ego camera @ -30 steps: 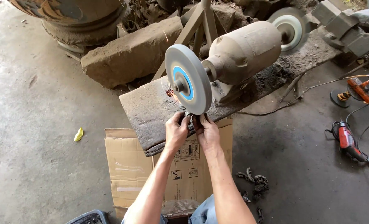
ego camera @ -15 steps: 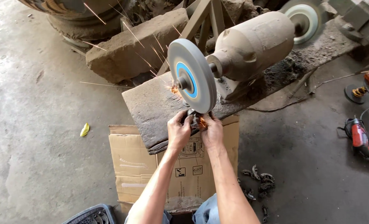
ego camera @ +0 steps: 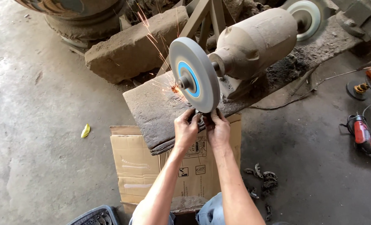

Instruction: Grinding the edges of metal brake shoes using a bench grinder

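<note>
A dusty bench grinder sits on a thick grey slab. Its near grinding wheel is grey with a blue centre ring. My left hand and my right hand meet just under the wheel's lower edge, both gripping a small dark metal piece pressed against the wheel. Most of the piece is hidden by my fingers. Orange sparks fly up and to the left from the contact point.
A flattened cardboard box lies under my arms. Several dark metal parts lie on the floor at right. A red power tool and cables are at far right. A stone block is behind; a dark plastic crate at bottom left.
My hands lifted the piece up to the wheel's lower edge, and sparks began and have grown, now streaming up and left. The view has shifted closer.
</note>
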